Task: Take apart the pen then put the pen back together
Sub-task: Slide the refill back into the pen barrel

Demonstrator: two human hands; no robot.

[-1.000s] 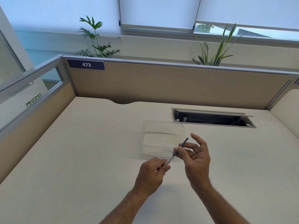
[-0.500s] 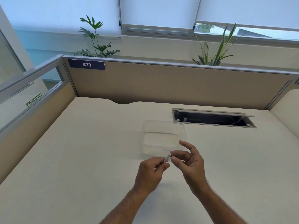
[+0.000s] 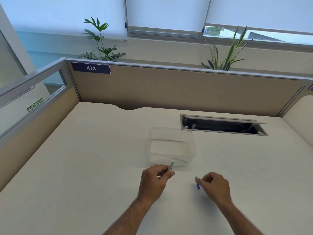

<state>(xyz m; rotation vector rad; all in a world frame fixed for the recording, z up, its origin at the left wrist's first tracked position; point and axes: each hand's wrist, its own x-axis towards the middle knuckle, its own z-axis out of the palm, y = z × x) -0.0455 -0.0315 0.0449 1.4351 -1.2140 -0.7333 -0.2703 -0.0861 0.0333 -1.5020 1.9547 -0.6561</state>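
Note:
My left hand (image 3: pixel 155 179) grips the white pen barrel (image 3: pixel 171 165), whose open end points up and away toward the clear container. My right hand (image 3: pixel 215 185) is off to the right, low over the desk, with its fingers curled around a small blue pen part (image 3: pixel 197 184). The blue part sticks out to the left of the fingers and points down at the desk. The two hands are well apart. Most of the barrel is hidden inside my left fist.
A clear plastic container (image 3: pixel 171 146) stands on the desk just beyond my left hand. An open cable hatch (image 3: pixel 223 125) is cut into the desk at the back right. Beige partition walls (image 3: pixel 169 89) close the desk at the back and left.
The blue part has come out of the white barrel. My right hand has carried it down and to the right, away from my left hand, which keeps the barrel.

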